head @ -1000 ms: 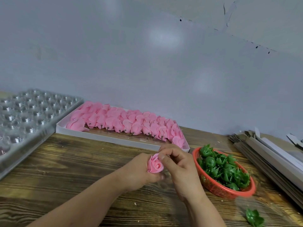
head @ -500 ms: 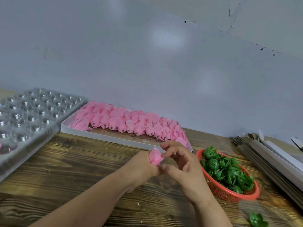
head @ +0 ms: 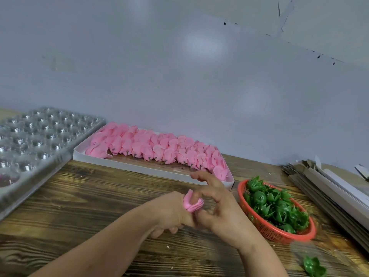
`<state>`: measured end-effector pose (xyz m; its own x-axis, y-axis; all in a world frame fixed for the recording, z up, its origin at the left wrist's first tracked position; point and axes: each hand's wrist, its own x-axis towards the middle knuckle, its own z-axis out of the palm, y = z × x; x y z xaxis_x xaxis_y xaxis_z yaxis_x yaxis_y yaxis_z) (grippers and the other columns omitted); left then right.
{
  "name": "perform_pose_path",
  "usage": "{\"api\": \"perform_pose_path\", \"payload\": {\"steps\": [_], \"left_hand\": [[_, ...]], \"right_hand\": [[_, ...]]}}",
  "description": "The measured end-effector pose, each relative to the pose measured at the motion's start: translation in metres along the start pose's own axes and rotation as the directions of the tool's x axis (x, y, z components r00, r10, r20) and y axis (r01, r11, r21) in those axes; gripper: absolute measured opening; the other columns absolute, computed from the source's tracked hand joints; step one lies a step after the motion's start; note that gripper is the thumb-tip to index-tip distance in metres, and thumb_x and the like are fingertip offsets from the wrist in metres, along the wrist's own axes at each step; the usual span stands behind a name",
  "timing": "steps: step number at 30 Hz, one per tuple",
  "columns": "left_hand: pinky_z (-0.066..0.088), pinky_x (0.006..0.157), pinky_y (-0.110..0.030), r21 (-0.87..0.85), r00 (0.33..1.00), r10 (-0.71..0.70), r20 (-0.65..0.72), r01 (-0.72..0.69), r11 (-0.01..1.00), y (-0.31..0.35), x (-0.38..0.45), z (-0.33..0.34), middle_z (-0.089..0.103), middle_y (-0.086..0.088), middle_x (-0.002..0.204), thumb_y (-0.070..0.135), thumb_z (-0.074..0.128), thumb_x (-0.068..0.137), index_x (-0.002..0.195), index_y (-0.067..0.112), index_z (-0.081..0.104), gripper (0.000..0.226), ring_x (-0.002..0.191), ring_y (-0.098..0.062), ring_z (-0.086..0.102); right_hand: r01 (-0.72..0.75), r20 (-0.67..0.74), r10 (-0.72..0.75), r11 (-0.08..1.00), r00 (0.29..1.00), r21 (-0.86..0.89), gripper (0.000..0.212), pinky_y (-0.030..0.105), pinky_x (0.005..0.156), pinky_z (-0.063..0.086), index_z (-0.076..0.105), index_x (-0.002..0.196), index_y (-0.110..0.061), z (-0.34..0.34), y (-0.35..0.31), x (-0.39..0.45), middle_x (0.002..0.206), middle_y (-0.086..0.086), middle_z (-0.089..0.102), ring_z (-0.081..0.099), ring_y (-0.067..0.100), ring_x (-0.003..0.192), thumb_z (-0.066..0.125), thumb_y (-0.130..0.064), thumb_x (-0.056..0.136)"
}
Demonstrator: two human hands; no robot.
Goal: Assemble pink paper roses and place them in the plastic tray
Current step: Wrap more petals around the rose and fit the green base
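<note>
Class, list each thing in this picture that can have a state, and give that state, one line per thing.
pink paper rose: held in both hands above the table
left hand: grips the rose
right hand: pinches the rose's petals
plastic tray: nearly all cups empty
white box: lined with pink petal pieces
red basket: holding green calyx pieces
loose green calyx: lying on the table
</note>
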<state>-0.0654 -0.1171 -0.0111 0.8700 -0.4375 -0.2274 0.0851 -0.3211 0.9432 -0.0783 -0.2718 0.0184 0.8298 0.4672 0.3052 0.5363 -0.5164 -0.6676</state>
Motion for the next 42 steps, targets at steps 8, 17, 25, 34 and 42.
{"api": "perform_pose_path", "payload": {"steps": [8, 17, 25, 34, 42], "left_hand": [[0.027, 0.042, -0.016, -0.067, 0.999, -0.03, 0.043, 0.033, 0.997, -0.003, 0.002, -0.001, 0.043, 0.008, 0.052, 0.005, 0.075, 0.074, 0.054, 0.024, 0.06, 0.031, 0.048, -0.006, 0.034], [0.041, 0.05, -0.014, -0.001, 0.987, 0.149, -0.067, -0.149, 0.989, -0.001, 0.002, 0.003, 0.056, 0.015, 0.06, 0.021, 0.078, 0.076, 0.066, 0.03, 0.065, 0.019, 0.054, -0.001, 0.048], [0.046, 0.059, -0.015, -0.041, 0.942, 0.283, -0.181, -0.295, 0.955, 0.0, 0.003, 0.007, 0.06, 0.014, 0.061, 0.005, 0.073, 0.076, 0.071, 0.02, 0.061, 0.02, 0.061, 0.001, 0.056], [0.055, 0.085, -0.053, -0.122, 0.894, 0.397, -0.207, -0.427, 0.896, 0.007, -0.003, 0.01, 0.069, -0.007, 0.077, 0.004, 0.07, 0.084, 0.077, 0.011, 0.07, 0.01, 0.077, -0.024, 0.066], [0.054, 0.073, -0.023, -0.107, 0.874, 0.455, -0.169, -0.475, 0.873, 0.004, -0.002, 0.01, 0.069, 0.008, 0.074, -0.001, 0.068, 0.082, 0.073, 0.03, 0.071, 0.032, 0.075, -0.005, 0.065]], "right_hand": [[-0.021, 0.042, 0.024, 0.997, 0.999, -0.072, 0.02, 0.023, 0.099, 0.038, 0.058, 0.066, -0.022, -0.006, 0.002, 0.0, 0.127, -0.035, 0.04, 0.036, -0.01, 0.124, 0.07, -0.007, 0.071], [-0.016, 0.044, 0.016, 1.0, 0.999, 0.0, 0.015, 0.017, 0.097, 0.036, 0.059, 0.073, -0.016, -0.005, 0.002, 0.001, 0.118, -0.015, 0.052, 0.047, -0.002, 0.114, 0.065, -0.01, 0.085], [0.097, -0.147, -0.104, 0.994, 0.984, -0.057, 0.02, 0.007, 0.088, 0.035, 0.06, 0.07, -0.018, 0.002, -0.004, 0.003, 0.11, -0.016, 0.053, 0.047, -0.004, 0.109, 0.073, -0.005, 0.077], [-0.049, -0.146, 0.081, 0.976, 0.986, 0.213, 0.044, 0.032, 0.089, 0.047, 0.067, 0.095, -0.027, -0.013, 0.006, 0.002, 0.095, -0.006, 0.064, 0.058, 0.01, 0.093, 0.083, -0.038, 0.055], [-0.013, -0.107, 0.053, 0.938, 0.993, 0.348, 0.021, 0.042, 0.068, 0.053, 0.074, 0.084, -0.017, -0.011, -0.002, 0.0, 0.082, 0.019, 0.067, 0.059, 0.019, 0.073, 0.082, -0.015, 0.065]]}}
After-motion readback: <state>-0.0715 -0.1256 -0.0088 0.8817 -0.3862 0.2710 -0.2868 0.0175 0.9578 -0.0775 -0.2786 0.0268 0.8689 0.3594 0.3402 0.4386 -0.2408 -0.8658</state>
